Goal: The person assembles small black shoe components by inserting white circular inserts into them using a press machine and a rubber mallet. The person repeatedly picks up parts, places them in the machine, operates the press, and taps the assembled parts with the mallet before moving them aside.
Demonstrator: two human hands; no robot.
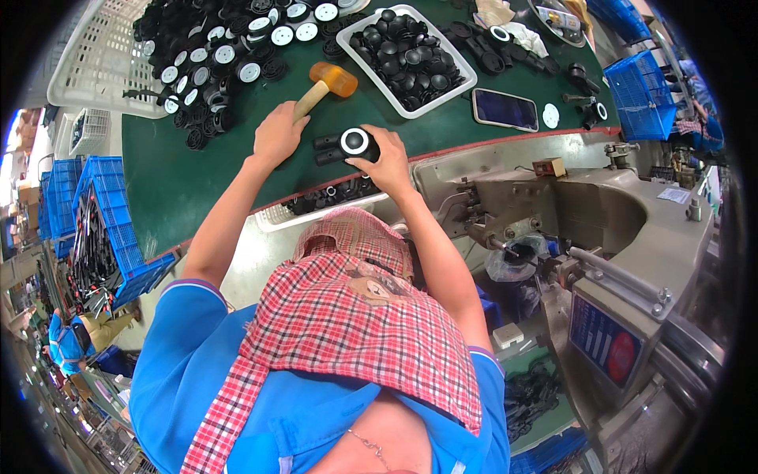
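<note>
My left hand [276, 136] is closed around the wooden handle of a mallet [335, 80] with an amber-coloured head, which lies over the green tabletop. My right hand [386, 162] grips a black plastic part [330, 150] from its right side. This part has two prongs pointing left and a round end with a white ring and a black domed centre. Beyond my right hand stands a white tray [466, 84] full of black domed caps [403, 59]. Left of the mallet lies a heap of black round parts [209, 95], some with white discs.
A phone [505, 109] and a white disc [551, 116] lie at the right of the green table [189, 186]. A white basket [99, 63] stands far left. A metal machine [632, 205] stands at my right. Below the table edge sits another tray of black parts [332, 196].
</note>
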